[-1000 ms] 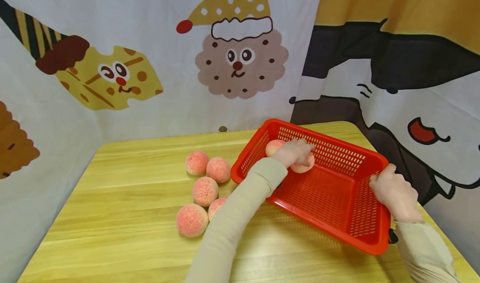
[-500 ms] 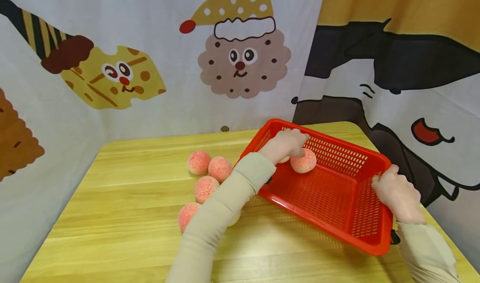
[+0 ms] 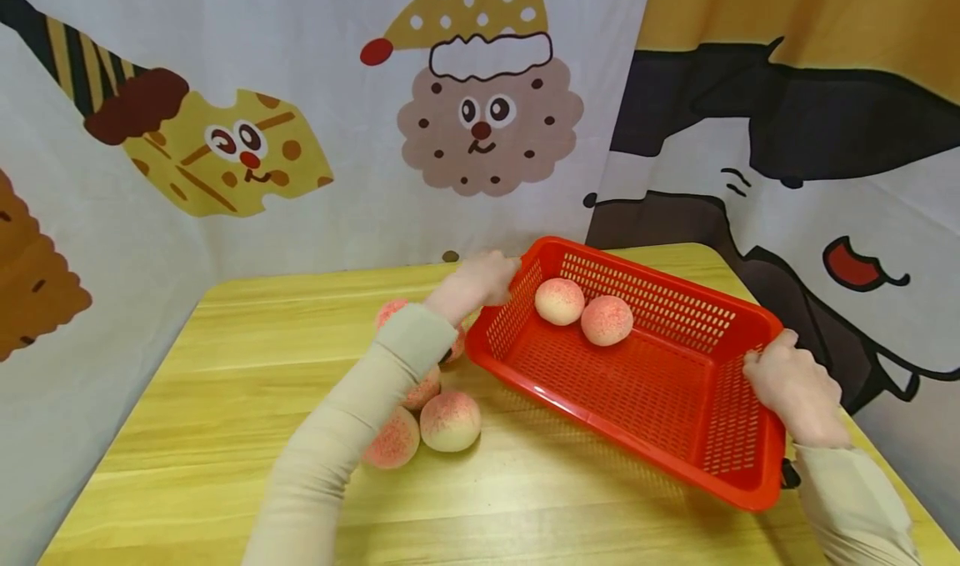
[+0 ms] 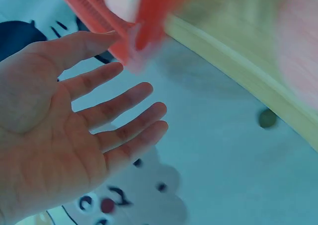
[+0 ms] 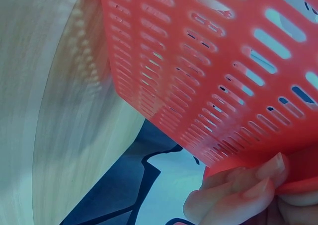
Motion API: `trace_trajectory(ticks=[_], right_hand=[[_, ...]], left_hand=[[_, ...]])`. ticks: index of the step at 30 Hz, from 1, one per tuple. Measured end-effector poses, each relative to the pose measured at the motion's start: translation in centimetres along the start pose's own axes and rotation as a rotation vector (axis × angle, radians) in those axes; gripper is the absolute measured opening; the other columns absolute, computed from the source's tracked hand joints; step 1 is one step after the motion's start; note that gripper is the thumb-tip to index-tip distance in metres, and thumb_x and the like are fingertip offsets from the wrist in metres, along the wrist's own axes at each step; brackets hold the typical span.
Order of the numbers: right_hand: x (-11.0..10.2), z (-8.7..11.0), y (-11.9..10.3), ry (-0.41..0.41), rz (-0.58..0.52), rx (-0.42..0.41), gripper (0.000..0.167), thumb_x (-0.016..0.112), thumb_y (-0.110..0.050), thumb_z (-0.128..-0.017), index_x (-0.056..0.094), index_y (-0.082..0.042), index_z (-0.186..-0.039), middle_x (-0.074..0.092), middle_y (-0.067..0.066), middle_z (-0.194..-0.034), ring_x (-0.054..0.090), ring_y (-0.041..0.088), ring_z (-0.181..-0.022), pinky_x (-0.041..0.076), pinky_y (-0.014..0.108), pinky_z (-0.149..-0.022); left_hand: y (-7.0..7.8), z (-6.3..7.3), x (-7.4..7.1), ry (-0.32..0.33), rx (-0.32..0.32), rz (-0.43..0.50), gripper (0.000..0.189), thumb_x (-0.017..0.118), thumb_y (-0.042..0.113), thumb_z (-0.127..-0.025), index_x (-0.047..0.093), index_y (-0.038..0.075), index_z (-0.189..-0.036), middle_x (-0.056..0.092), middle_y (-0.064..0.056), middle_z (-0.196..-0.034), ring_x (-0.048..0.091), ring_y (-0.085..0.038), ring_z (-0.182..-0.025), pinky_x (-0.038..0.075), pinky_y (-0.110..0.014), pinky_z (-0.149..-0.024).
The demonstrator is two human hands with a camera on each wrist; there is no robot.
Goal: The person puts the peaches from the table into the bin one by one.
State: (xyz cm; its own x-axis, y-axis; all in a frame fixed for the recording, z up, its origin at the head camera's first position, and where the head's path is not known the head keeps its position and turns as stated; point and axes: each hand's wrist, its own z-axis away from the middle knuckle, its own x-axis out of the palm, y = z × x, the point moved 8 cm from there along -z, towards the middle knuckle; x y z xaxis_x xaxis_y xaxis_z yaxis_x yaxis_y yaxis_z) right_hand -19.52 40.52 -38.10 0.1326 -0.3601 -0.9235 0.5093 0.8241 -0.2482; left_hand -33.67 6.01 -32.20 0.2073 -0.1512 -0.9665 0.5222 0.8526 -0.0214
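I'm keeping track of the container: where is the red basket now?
In the head view, the red basket is right of centre, with loose peaches to its left and its right end held by the right grip.

Two blushed peaches [image 3: 607,321] in red slotted basket [image 3: 637,393], five outer peaches [image 3: 450,422].

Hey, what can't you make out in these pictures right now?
Head view: parts of four loose peaches, behind the left sleeve.
Left wrist view: the pink shape, blurred and cut off by the right edge; the red basket, blurred, cut off at the top.
Right wrist view: part of the right hand, below the bottom edge.
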Motion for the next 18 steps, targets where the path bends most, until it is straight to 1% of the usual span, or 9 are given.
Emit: trace_trajectory(ticks=[3,5,8,9,11,13,16,18], right_hand=[[0.0,0.0,0.0,0.001,-0.003,-0.004,0.054,0.036,-0.023,-0.095,0.02,0.022,-0.12,0.052,0.025,-0.074,0.058,0.025,-0.053,0.048,0.037,-0.049],[0.0,0.0,-0.1,0.0,-0.005,-0.004,0.054,0.036,-0.023,-0.095,0.019,0.022,-0.121,0.053,0.025,-0.074,0.058,0.025,-0.053,0.048,0.037,-0.049],[0.0,0.0,-0.1,-0.002,-0.008,-0.006,0.054,0.036,-0.023,-0.095,0.019,0.022,-0.12,0.053,0.025,-0.074,0.058,0.024,-0.052,0.048,0.037,-0.049],[0.0,0.1,-0.1,-0.002,-0.008,-0.006,0.054,0.036,-0.023,-0.095,0.019,0.022,-0.12,0.053,0.025,-0.074,0.059,0.024,-0.052,0.049,0.036,-0.048],[0.0,0.1,-0.1,0.001,-0.007,-0.008,0.054,0.035,-0.023,-0.095,0.02,0.022,-0.12,0.053,0.025,-0.073,0.058,0.024,-0.052,0.048,0.036,-0.048],[0.0,0.1,0.0,0.0,-0.004,-0.005,0.055,0.036,-0.023,-0.095,0.019,0.022,-0.12,0.053,0.025,-0.073,0.058,0.025,-0.052,0.048,0.037,-0.049],[0.0,0.1,0.0,-0.002,-0.003,0.0,0.057,0.036,-0.023,-0.095,0.017,0.023,-0.122,0.053,0.025,-0.074,0.058,0.025,-0.053,0.049,0.037,-0.049],[0.1,0.1,0.0,-0.004,-0.005,0.003,0.058,0.036,-0.023,-0.096,0.016,0.023,-0.124,0.053,0.026,-0.074,0.059,0.024,-0.052,0.049,0.037,-0.049]], left_hand=[[-2.5,0.9,0.6,-0.018,-0.03,0.013,0.044,0.055,0.014,-0.093,0.05,0.015,-0.137,0.056,-0.009,-0.133,0.054,-0.028,-0.122,0.048,-0.044,-0.096],[-4.1,1.5,1.0,-0.033,-0.05,0.014,0.046,0.054,0.01,-0.093,0.048,0.014,-0.138,0.054,-0.011,-0.136,0.053,-0.029,-0.124,0.048,-0.044,-0.098],[-6.3,2.3,1.7,-0.046,-0.078,0.032,0.046,0.052,0.004,-0.091,0.049,0.012,-0.137,0.053,-0.012,-0.137,0.052,-0.03,-0.125,0.047,-0.043,-0.1],[-6.9,2.5,1.9,-0.053,-0.086,0.043,0.046,0.053,0.002,-0.09,0.051,0.01,-0.135,0.054,-0.012,-0.136,0.053,-0.029,-0.123,0.047,-0.041,-0.098],[-8.3,3.1,2.7,-0.098,-0.122,0.107,0.05,0.052,-0.001,-0.087,0.05,0.01,-0.135,0.052,-0.011,-0.137,0.052,-0.027,-0.124,0.047,-0.039,-0.097],[-9.6,3.6,3.6,-0.158,-0.159,0.16,0.056,0.054,-0.002,-0.084,0.047,0.011,-0.138,0.049,-0.01,-0.141,0.05,-0.027,-0.126,0.046,-0.038,-0.096],[-11.2,4.5,5.1,-0.266,-0.211,0.199,0.061,0.058,0.005,-0.085,0.041,0.014,-0.143,0.042,-0.011,-0.147,0.045,-0.027,-0.13,0.045,-0.037,-0.097],[-11.9,4.9,6.0,-0.316,-0.217,0.187,0.064,0.062,0.007,-0.084,0.04,0.015,-0.143,0.039,-0.012,-0.148,0.044,-0.028,-0.13,0.047,-0.036,-0.094]])
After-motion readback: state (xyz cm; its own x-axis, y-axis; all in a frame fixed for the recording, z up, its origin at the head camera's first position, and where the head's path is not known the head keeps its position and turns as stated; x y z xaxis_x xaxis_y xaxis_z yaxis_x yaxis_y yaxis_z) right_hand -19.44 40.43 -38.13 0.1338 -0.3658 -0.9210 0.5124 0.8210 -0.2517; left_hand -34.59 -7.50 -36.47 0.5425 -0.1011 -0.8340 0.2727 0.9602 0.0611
